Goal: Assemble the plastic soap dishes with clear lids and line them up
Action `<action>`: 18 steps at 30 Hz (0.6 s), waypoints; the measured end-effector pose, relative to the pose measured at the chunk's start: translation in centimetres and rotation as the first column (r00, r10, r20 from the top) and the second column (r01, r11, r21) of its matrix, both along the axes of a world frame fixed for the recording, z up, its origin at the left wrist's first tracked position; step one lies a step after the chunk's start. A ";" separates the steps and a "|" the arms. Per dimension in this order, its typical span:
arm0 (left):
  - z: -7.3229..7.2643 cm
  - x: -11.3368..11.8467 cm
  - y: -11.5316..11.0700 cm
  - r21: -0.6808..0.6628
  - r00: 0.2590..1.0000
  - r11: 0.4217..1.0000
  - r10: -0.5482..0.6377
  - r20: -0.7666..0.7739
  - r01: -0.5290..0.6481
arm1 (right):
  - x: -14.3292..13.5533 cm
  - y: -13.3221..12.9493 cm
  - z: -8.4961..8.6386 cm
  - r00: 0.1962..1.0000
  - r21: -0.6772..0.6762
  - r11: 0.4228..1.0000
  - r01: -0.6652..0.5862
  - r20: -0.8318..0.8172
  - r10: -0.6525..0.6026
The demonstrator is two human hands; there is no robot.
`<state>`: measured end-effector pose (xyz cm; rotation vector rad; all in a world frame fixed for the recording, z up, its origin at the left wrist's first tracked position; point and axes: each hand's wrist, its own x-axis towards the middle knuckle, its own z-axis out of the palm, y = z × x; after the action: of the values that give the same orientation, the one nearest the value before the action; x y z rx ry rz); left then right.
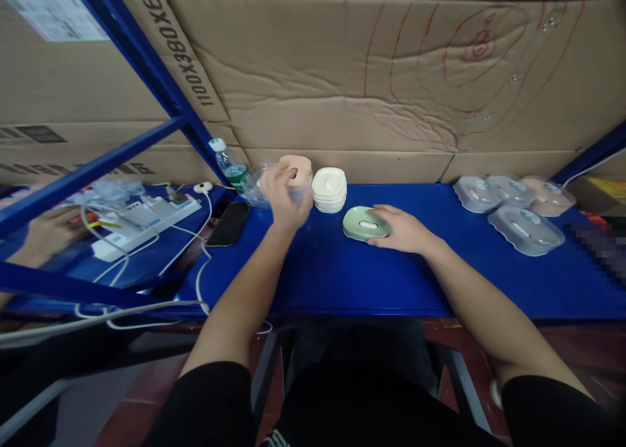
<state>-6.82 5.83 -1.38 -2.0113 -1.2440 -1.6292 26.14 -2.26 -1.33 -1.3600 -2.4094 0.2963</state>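
My right hand (pixel 403 230) grips the right end of a shallow green dish (pixel 354 223), thumb on the near side and fingers on the far side. A white oval piece (pixel 368 225) sits in the middle of that dish, which rests on the blue table. Blurred by motion, my left hand (pixel 287 198) is at the clear plastic covers (pixel 259 185), in front of a peach-coloured dish (pixel 299 165). Whether its fingers hold a cover cannot be made out. Between the hands stands a stack of cream-coloured square pieces (pixel 329 189).
Several finished-looking covered dishes (pixel 525 229) stand at the right. A water bottle (pixel 229 165) and a black phone (pixel 228 224) lie left of my left hand. Beyond the blue frame are a power strip (pixel 147 225) with white cables and another person's hand (pixel 53 232). Cardboard (pixel 342 75) walls the back.
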 end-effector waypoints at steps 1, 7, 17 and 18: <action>-0.1 1.2 -0.7 0.001 0.988 0.993 -0.119 -0.100 0.120 | 0.0 0.0 0.1 0.999 0.026 1.000 -0.009 -0.042 0.010; -1.2 6.9 -4.1 -0.150 0.773 0.877 -0.474 -0.422 0.456 | -0.2 -0.4 0.6 0.968 0.128 0.990 -0.062 -0.234 0.091; -1.2 6.8 -3.8 -0.204 0.752 0.859 -0.511 -0.416 0.470 | -0.3 -0.1 0.1 0.903 0.178 0.983 -0.041 -0.414 0.113; -1.2 6.8 -3.8 -0.193 0.749 0.857 -0.513 -0.421 0.478 | -0.3 0.0 0.1 0.891 0.173 0.984 -0.030 -0.441 0.105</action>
<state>-0.02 2.04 -2.58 -2.7350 -0.6256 -1.1616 25.87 -2.28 -1.24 -1.0039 -2.0440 0.3773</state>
